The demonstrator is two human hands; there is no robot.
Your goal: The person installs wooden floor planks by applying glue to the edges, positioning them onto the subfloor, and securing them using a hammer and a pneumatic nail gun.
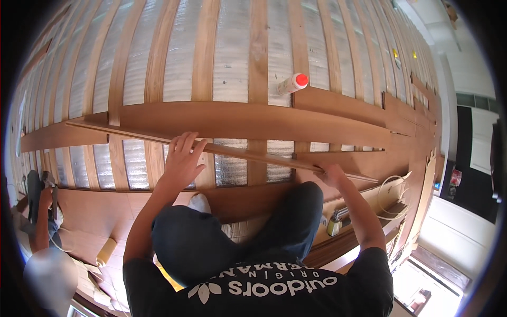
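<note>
A long brown wooden floorboard (248, 154) is tilted up on its edge, slanting from far left to near right in front of my knees. My left hand (182, 161) has its fingers over the board's upper edge, thumb held apart on the near side. Closer to the board's right end, my right hand (331, 175) grips it with bent fingers, partly hidden by the hand's back. Beyond it lies a laid floorboard (253, 117) across the wooden battens (204, 58). A white bottle with a red cap (291, 84) stands past that row.
Silvery foil sheeting (231, 68) shows between the battens. At right lie more boards (343, 105), a coiled pale hose (381, 198) and a yellowish tool (335, 226). Another person's hand (46, 198) is at far left, near a cardboard-coloured roll (106, 252).
</note>
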